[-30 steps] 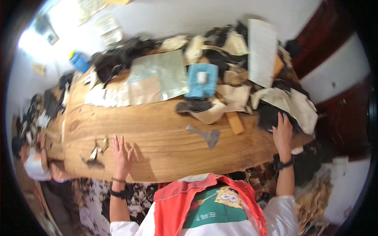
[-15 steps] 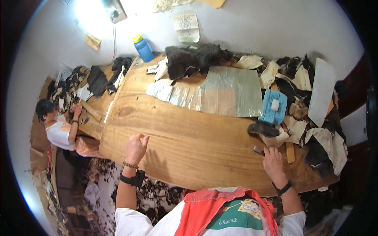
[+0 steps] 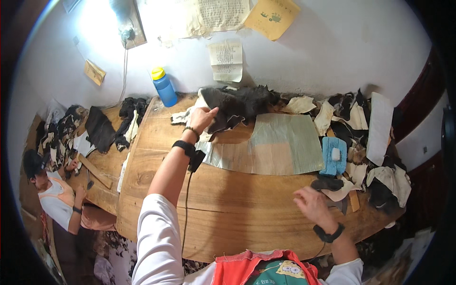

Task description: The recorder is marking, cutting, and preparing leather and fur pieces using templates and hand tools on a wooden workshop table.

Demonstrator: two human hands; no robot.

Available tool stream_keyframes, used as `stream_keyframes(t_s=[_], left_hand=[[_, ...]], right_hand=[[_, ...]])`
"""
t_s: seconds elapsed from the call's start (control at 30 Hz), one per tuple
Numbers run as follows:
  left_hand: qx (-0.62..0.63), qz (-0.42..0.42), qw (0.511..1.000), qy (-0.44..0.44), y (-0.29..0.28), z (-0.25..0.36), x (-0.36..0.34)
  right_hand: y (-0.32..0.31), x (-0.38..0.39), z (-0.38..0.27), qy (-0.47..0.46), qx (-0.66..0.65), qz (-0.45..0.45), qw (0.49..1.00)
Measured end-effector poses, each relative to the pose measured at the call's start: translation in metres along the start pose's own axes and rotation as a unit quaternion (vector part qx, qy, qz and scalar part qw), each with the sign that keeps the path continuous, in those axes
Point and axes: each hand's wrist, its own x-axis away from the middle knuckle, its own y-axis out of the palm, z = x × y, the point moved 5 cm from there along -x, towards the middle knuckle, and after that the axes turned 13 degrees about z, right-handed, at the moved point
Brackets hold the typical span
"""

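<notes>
- Reaching to the view's eleven o'clock, the left hand (image 3: 204, 118) overlapped a shaggy black pelt (image 3: 247, 100) at twelve; its grip was unclear.
- Loosely open, the right hand (image 3: 312, 203) hung bent-fingered at four.

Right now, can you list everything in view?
Tables: two, brown, centre and left.
Bottle: one, blue, yellow lid, far left corner.
Fur: one heap, black, centre table's far edge.
Sheet: one, greenish, see-through, mid-table.
Pad: one, blue, right of sheet.
Block: one, white, on pad.
Panel: one, white, far right.
Hide scraps: many, cream and dark, right and left.
Wood strip: one, orange, near right.
Blade: one, grey, left of strip.
Papers: several, cream and yellow, wall.
Light: one, white, upper left.
Co-worker: one, white and orange top, left edge.
Left hand: one, bare, at fur.
Right hand: one, bare, near blade.
</notes>
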Motion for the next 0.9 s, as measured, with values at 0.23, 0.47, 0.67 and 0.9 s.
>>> stream_keyframes(t_s=[0.23, 0.47, 0.67, 0.9], left_hand=[[0.645, -0.085, 0.733, -0.197, -0.036, 0.006, -0.075], [0.666, 0.028, 0.736, 0.119, -0.072, 0.1, 0.156], [0.424, -0.29, 0.857, 0.046, -0.03, 0.05, 0.353], [0.297, -0.279, 0.905, -0.121, -0.021, -0.037, 0.333]], right_hand=[[0.02, 0.013, -0.027, 0.074, -0.113, -0.049, 0.99], [0.06, 0.017, -0.04, 0.319, -0.58, -0.052, 0.748], [0.063, 0.031, -0.038, 0.37, -0.691, 0.044, 0.62], [0.029, 0.096, 0.033, 0.352, -0.407, 0.066, 0.84]])
